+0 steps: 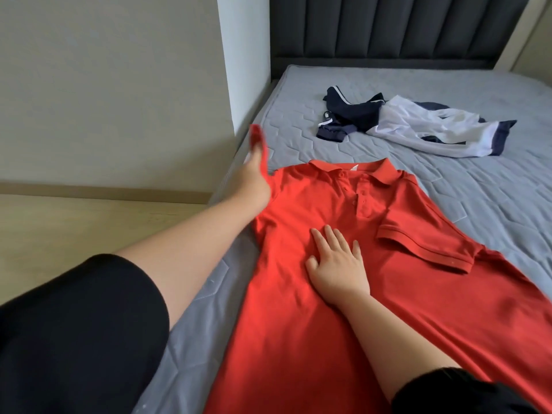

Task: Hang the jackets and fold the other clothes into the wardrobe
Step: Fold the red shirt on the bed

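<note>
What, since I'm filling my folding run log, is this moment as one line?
step: fold red polo shirt | left hand: holds its lifted sleeve | right hand: flat on chest | waiting: navy and white clothes

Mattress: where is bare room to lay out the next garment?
Free: mattress right of the red polo, this side of the navy-white heap; a strip between heap and headboard. Crowded: the left edge, under polo and left hand.
</note>
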Demonstrator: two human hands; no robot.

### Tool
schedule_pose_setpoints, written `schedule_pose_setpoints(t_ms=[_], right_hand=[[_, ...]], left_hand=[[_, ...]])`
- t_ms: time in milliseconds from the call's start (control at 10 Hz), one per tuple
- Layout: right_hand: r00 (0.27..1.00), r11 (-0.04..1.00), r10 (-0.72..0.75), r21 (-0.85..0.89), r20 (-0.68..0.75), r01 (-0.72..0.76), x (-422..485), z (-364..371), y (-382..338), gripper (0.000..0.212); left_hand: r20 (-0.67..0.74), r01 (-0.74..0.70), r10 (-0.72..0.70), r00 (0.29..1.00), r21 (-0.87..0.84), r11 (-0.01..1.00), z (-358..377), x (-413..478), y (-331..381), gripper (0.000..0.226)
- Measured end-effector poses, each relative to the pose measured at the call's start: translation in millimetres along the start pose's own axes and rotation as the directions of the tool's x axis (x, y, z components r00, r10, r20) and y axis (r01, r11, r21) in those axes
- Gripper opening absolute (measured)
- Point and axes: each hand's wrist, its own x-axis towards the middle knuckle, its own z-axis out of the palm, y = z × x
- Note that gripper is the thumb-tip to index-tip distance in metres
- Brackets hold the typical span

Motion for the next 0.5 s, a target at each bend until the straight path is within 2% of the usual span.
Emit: schedule_pose_setpoints(t_ms=[100, 200, 300, 400, 500], right_hand=[[0.99, 0.888, 0.138, 0.447, -0.043, -0.104, 5, -12, 4, 0.051], [0.944, 0.6, 0.329, 0.776, -0.018, -0.194, 9, -24, 13, 0.039], [0.916, 0.456, 0.397, 0.855, 0.053, -0.247, 16, -29, 20, 0.038], [0.901, 0.475, 0.43, 0.833, 0.062, -0.284, 19, -27, 18, 0.042], [0.914, 0.487, 0.396, 0.824, 0.085, -0.288, 25, -29, 11, 0.05]], left_hand=[[0.47, -0.263, 0.199, 0.86, 0.075, 0.962, 9, -36, -2, 0.067], [0.439, -0.535, 0.41, 0.799, 0.209, 0.819, 17, -63, -7, 0.052], [0.162, -0.606, 0.595, 0.787, 0.019, 0.795, 11, -92, -14, 0.015], [0.013, -0.522, 0.522, 0.853, -0.012, 0.853, 18, -109, -21, 0.011], [0.029, -0.281, 0.28, 0.96, 0.058, 0.958, 25, -104, -30, 0.057]])
